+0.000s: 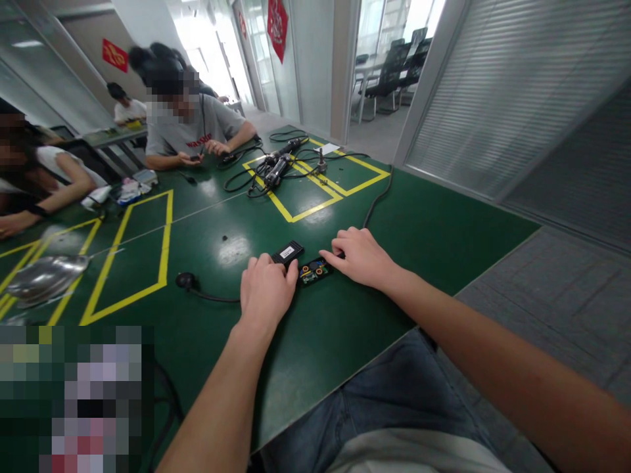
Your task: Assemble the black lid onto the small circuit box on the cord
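Observation:
An opened black power adapter lies on the green table in front of me. Its lower shell shows a circuit board point(314, 270) with copper-coloured coils. Just behind it is the black cover point(290, 251), which carries a white label. My left hand point(267, 288) is closed around the left end of the casing, thumb by the board; its fingertips are partly hidden. At the right end, my right hand point(361, 257) has thumb and fingers bent in on the shell. A cable runs out from under my left hand to a black plug point(186, 281).
Yellow tape outlines mark the green table point(444, 210). Black tools with cables point(279, 167) and a small metal part point(322, 161) lie farther back. A shiny metal bowl point(46, 279) stands at left. Across the table a co-worker point(197, 131) handles something small; another person sits at far left.

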Demonstrator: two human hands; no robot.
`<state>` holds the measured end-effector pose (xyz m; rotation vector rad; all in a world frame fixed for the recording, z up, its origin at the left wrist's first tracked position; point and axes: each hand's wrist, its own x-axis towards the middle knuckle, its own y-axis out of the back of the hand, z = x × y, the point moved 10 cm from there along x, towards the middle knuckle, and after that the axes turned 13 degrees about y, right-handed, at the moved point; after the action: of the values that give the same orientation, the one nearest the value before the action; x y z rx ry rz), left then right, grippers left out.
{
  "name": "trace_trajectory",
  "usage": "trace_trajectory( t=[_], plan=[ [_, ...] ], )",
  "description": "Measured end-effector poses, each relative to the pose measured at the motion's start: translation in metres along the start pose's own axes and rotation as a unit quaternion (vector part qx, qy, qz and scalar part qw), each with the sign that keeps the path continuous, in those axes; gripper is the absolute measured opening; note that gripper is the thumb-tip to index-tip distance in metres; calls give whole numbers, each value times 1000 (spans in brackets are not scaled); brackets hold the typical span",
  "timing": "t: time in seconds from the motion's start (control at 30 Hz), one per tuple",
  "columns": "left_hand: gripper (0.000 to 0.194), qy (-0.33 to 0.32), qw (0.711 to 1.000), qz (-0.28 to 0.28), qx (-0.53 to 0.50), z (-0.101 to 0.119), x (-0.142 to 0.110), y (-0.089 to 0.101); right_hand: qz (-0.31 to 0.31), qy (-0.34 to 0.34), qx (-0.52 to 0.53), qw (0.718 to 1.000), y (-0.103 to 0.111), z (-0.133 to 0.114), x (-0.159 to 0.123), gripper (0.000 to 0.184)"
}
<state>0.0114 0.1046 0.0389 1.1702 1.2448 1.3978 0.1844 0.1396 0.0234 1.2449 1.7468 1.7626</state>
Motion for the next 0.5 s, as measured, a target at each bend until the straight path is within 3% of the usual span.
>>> trace_trajectory(
  t=[0.23, 0.5],
  plan=[
    [57, 6, 999, 6, -54, -2, 1, 3, 26, -6, 25, 999, 8, 3, -2, 44],
    [46, 12, 998, -9, -64, -4, 2, -2, 3, -21, 19, 1000, 1, 2, -2, 43]
  ],
)
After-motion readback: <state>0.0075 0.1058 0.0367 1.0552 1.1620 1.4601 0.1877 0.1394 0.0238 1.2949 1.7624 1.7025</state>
